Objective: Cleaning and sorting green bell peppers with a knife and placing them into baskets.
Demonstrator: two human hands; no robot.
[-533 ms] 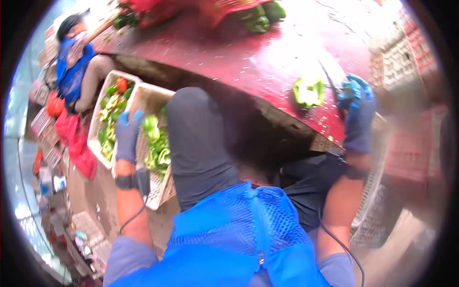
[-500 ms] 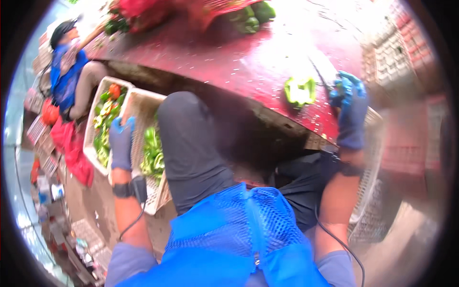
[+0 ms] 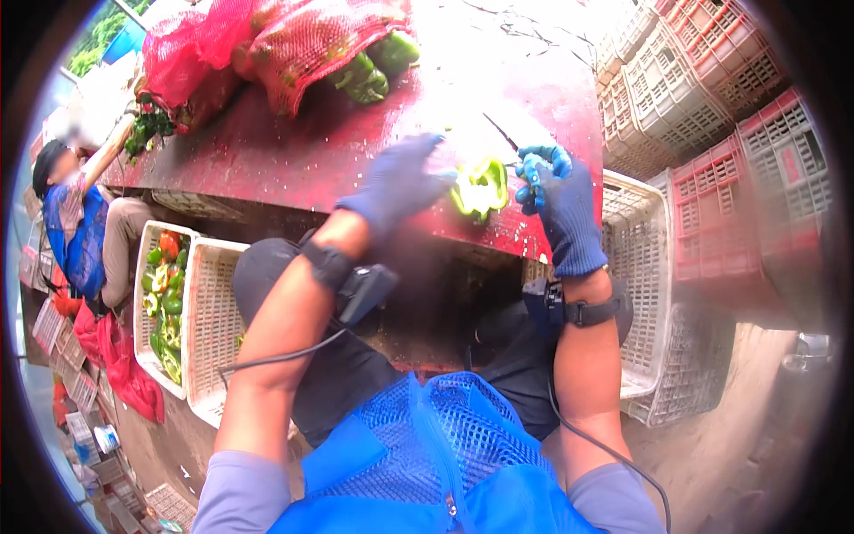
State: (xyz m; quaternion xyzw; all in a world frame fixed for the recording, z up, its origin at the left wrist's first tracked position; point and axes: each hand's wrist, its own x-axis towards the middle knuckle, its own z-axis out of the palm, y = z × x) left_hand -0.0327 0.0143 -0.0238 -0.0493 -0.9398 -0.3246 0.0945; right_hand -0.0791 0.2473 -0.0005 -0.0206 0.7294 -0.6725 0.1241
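A cut green bell pepper [image 3: 481, 189] lies near the front edge of the red table [image 3: 311, 160], its pale hollow inside facing up. My left hand [image 3: 402, 185], in a blue glove and blurred by motion, reaches over the edge just left of the pepper. Its fingers are apart and seem to hold nothing. On the pepper's right, my gloved right hand [image 3: 556, 198] is closed around a knife [image 3: 501, 131]. The thin dark blade points up and to the left, above the pepper; the handle is hidden in my fingers.
Red mesh sacks [image 3: 298, 53] with whole green peppers [image 3: 363, 78] sit at the far left of the table. A crate of cut peppers [image 3: 169, 343] and another crate [image 3: 209, 307] stand left of my knees. Stacked crates [image 3: 680, 89] rise at right. A co-worker [image 3: 76, 222] sits far left.
My left hand has come up from above the crates on the left to beside the cut pepper. The right hand still grips the knife. The view has shifted right.
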